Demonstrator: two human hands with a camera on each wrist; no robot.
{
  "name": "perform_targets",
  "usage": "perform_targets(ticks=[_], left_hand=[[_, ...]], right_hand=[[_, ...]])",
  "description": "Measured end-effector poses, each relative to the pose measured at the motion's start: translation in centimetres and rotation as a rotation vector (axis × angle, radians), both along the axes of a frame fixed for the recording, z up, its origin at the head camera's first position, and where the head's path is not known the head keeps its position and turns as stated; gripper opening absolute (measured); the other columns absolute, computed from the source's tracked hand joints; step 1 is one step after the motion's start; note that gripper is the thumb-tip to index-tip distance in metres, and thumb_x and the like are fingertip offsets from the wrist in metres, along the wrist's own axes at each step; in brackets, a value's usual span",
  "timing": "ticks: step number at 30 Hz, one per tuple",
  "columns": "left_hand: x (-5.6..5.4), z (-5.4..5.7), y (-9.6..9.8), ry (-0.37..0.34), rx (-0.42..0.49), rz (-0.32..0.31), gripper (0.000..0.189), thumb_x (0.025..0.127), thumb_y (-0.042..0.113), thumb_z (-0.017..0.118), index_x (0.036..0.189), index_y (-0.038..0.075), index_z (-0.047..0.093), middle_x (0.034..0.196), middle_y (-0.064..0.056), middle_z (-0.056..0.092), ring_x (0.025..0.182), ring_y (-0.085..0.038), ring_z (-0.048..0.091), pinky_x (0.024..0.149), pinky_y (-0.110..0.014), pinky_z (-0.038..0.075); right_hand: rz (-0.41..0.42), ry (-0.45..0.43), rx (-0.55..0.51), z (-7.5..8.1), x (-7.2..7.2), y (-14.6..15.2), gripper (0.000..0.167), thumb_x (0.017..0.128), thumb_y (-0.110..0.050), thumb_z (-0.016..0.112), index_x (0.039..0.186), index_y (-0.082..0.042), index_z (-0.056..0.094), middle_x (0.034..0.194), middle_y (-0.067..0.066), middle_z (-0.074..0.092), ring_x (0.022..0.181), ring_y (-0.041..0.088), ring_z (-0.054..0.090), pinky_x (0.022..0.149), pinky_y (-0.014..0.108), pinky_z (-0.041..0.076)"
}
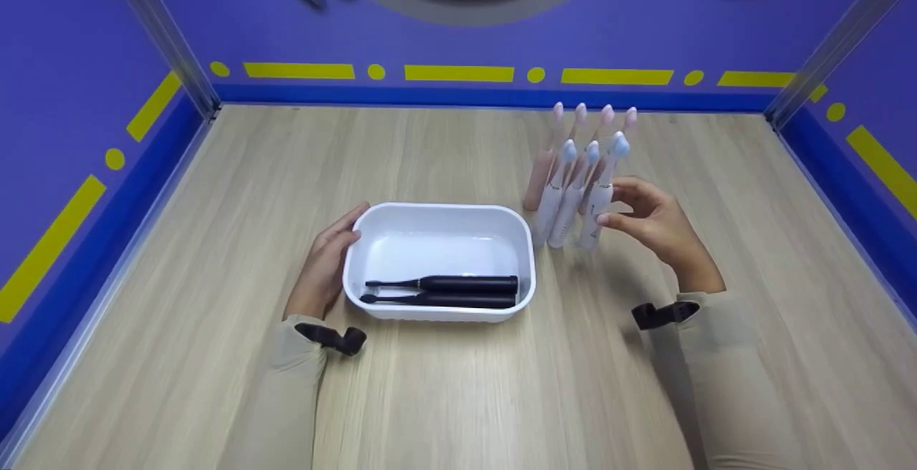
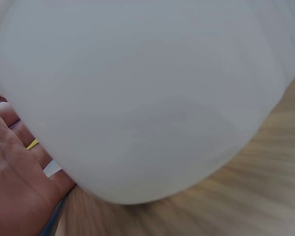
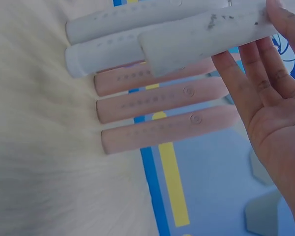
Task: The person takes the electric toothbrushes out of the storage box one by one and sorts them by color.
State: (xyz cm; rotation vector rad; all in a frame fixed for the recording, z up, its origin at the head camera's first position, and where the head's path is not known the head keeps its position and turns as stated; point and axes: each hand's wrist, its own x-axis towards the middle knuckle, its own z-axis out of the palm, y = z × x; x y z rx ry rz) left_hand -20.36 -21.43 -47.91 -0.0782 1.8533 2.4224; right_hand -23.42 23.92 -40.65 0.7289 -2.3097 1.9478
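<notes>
The right hand (image 1: 648, 223) is closing on the rightmost white brush (image 1: 600, 198), one of three white brushes standing upright in a row on the tabletop (image 1: 458, 384), just right of the bin (image 1: 438, 312). That brush's long axis is running near vertical, leaning slightly, head up and base down. It is sitting on the hand's left, toward the bin, with the thumb coming at the lower handle from the near side and the fingers (image 1: 630, 187) curling round from the far right. From the right wrist view, the fingers (image 3: 246, 83) are lying against the white handle (image 3: 201, 42), so the hand seems to be gripping it, though how firmly I cannot tell. Four pink brushes (image 1: 541, 169) are standing just behind the white row.

The left hand (image 1: 326, 262) is resting well apart from the brushes, its fingers flat against the bin's left wall. Two black brushes (image 1: 444, 291) are lying flat inside the bin, heads pointing left.
</notes>
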Motion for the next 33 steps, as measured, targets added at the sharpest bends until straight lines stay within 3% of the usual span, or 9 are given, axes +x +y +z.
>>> perform_targets(ticks=[6, 12, 23, 33], left_hand=[[0.0, 0.0, 0.0, -0.005, 0.002, 0.003, 0.053, 0.094, 0.002, 0.038, 0.147, 0.003, 0.037, 0.157, -0.007, 0.031, 0.146, -0.016, 0.025, 0.120, -0.029, 0.021], [0.0, 0.1, 0.0, -0.007, -0.005, 0.008, 0.052, 0.094, 0.001, 0.038, 0.146, 0.004, 0.038, 0.157, -0.005, 0.032, 0.146, -0.015, 0.025, 0.120, -0.029, 0.022], [0.0, 0.0, 0.0, -0.015, -0.014, 0.007, 0.052, 0.095, 0.001, 0.037, 0.146, 0.004, 0.038, 0.157, -0.005, 0.032, 0.146, -0.015, 0.025, 0.121, -0.030, 0.021], [0.1, 0.2, 0.0, -0.020, -0.019, 0.006, 0.052, 0.095, 0.003, 0.038, 0.146, 0.006, 0.039, 0.157, -0.004, 0.031, 0.146, -0.014, 0.025, 0.120, -0.029, 0.022]], right_hand=[[-0.019, 0.005, 0.052, -0.7, -0.5, 0.4, 0.041, 0.082, 0.009, 0.067, 0.121, 0.008, 0.054, 0.108, -0.005, 0.068, 0.103, 0.009, 0.064, 0.080, 0.020, 0.056], [-0.017, 0.007, 0.001, -1.7, -1.1, 0.5, 0.041, 0.079, 0.016, 0.065, 0.118, 0.012, 0.052, 0.104, -0.004, 0.069, 0.101, 0.010, 0.064, 0.079, 0.019, 0.056], [-0.007, -0.003, 0.034, -2.9, -1.9, 0.3, 0.039, 0.081, 0.013, 0.064, 0.117, 0.004, 0.051, 0.108, -0.007, 0.066, 0.105, 0.008, 0.061, 0.085, 0.018, 0.053], [-0.004, -0.009, 0.071, -3.5, -2.3, 0.0, 0.042, 0.083, 0.011, 0.064, 0.121, 0.005, 0.048, 0.113, -0.008, 0.062, 0.111, 0.008, 0.058, 0.093, 0.017, 0.049]])
